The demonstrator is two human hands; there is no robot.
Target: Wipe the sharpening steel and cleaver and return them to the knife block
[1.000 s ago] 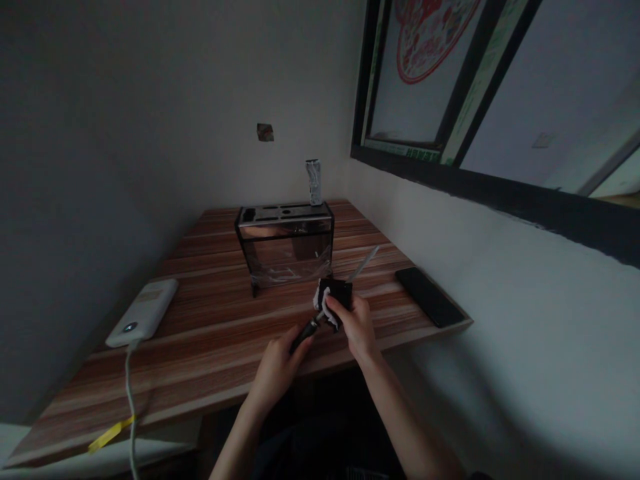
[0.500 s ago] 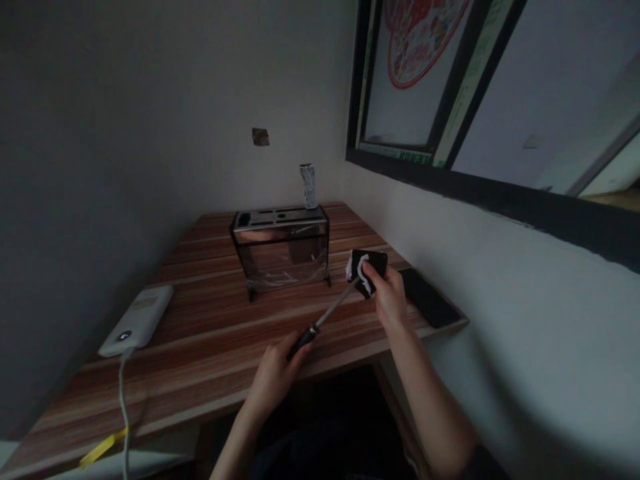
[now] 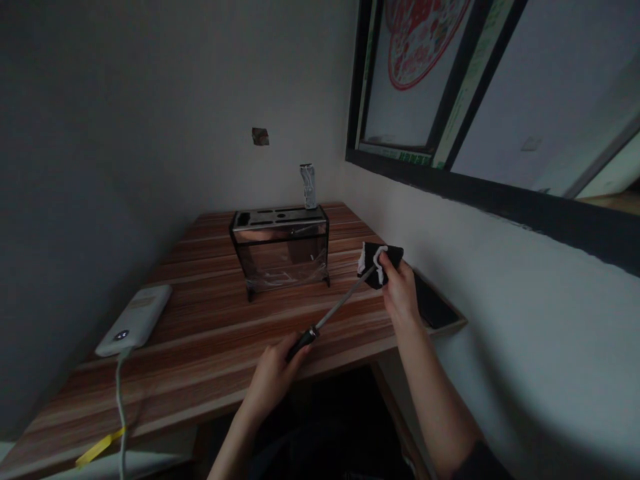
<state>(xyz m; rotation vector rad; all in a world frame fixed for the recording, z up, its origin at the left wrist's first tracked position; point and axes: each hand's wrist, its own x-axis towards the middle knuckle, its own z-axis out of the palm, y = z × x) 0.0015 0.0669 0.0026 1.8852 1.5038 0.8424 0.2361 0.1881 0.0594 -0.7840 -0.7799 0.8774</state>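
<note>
My left hand point(image 3: 277, 370) is closed round the dark handle of a sharpening steel point(image 3: 345, 299), a long thin grey metal rod. The rod slants up and away to the right. My right hand point(image 3: 401, 288) pinches a folded black cloth point(image 3: 393, 257) with a white edge at the rod's far end. The cloth hides the tip, so how tightly it wraps the rod I cannot tell. Behind the hands stands a see-through knife block point(image 3: 280, 257) with a slotted metal top and dark side frames.
A white power bank point(image 3: 137, 317) with a cable point(image 3: 120, 393) lies at the left of the wood-grain table point(image 3: 200, 360). A black phone point(image 3: 434, 303) rests by the right wall, partly behind my right wrist. A grey-white upright object point(image 3: 309, 185) shows behind the block. A yellow tag point(image 3: 101, 448) hangs on the cable.
My right hand and the cloth have moved right and slightly up, along the rod away from the handle. My left hand has hardly moved, and more of the rod shows.
</note>
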